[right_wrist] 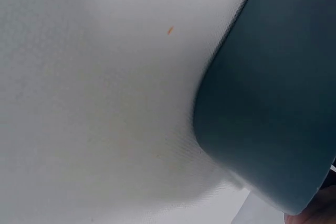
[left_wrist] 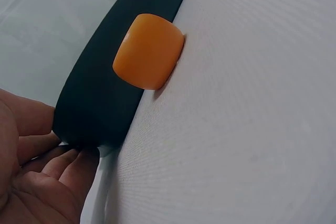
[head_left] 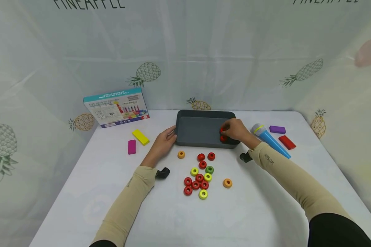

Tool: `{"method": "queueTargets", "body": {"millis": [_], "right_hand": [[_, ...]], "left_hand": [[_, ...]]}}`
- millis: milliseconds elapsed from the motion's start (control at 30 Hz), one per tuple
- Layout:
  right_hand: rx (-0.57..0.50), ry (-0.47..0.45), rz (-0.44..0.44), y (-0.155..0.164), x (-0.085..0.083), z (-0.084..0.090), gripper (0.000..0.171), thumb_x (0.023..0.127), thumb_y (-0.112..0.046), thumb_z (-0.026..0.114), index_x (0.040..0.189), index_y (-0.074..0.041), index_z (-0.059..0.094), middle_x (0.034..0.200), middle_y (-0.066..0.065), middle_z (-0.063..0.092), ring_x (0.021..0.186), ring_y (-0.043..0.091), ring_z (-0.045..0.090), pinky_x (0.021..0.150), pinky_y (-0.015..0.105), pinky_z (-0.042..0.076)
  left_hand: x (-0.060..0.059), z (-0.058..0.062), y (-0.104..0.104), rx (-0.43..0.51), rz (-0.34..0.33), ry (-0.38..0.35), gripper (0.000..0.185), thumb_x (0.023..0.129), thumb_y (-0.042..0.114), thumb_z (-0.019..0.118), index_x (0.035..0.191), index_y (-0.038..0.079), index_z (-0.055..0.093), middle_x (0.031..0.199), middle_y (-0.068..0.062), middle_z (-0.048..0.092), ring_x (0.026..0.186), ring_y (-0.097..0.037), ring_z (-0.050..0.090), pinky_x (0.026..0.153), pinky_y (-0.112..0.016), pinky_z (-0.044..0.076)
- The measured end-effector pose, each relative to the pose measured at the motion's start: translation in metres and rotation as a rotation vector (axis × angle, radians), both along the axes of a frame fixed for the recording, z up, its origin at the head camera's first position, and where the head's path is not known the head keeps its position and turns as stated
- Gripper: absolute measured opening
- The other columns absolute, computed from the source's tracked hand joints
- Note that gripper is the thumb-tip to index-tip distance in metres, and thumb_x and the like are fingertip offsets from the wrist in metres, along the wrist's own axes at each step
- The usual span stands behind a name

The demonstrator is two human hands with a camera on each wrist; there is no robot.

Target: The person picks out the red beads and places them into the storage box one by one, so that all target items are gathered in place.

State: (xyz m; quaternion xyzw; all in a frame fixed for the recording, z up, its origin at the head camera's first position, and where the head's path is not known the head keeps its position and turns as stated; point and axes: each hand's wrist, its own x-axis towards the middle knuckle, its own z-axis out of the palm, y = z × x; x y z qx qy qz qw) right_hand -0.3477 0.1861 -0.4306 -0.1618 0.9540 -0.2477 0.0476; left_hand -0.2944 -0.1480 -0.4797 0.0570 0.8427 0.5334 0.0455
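Loose rings lie nearest on the table. Right hand pinches red rings inside the grey tray, at its right end; left hand, fingers relaxed, rests against the tray's left wall.

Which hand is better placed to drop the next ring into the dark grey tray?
Probably the right hand: it pinches red rings over the dark grey rectangular tray. The left hand only touches the tray's left side.

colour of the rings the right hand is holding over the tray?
Red. The rings in the right hand show best in the head view, over the dark grey tray.
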Motion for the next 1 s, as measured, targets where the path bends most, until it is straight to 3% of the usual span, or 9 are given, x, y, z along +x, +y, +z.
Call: {"method": "queueTargets", "body": {"millis": [800, 1000], "right_hand": [[-0.016, 0.013, 0.010, 0.0009, 0.0012, 0.0004, 0.028, 0.090, -0.010, 0.073, 0.113, 0.005, 0.072, 0.110, 0.023, 0.073, 0.101, 0.035, 0.069, 0.087, 0.047, 0.060], [-0.041, 0.022, 0.005, 0.0032, 0.0029, 0.0002, 0.033, 0.092, -0.012, 0.072, 0.118, 0.007, 0.069, 0.115, 0.026, 0.072, 0.105, 0.038, 0.069, 0.089, 0.049, 0.060]], "left_hand": [[0.0011, 0.0034, 0.0003, 0.005, 0.012, -0.016, 0.053, 0.106, 0.024, 0.054, 0.157, 0.021, 0.040, 0.163, -0.004, 0.039, 0.145, -0.019, 0.046, 0.118, -0.037, 0.042], [-0.0007, 0.0018, -0.0001, 0.006, 0.004, -0.021, 0.053, 0.106, 0.022, 0.054, 0.157, 0.020, 0.039, 0.163, -0.004, 0.039, 0.145, -0.019, 0.046, 0.119, -0.038, 0.041]]}}
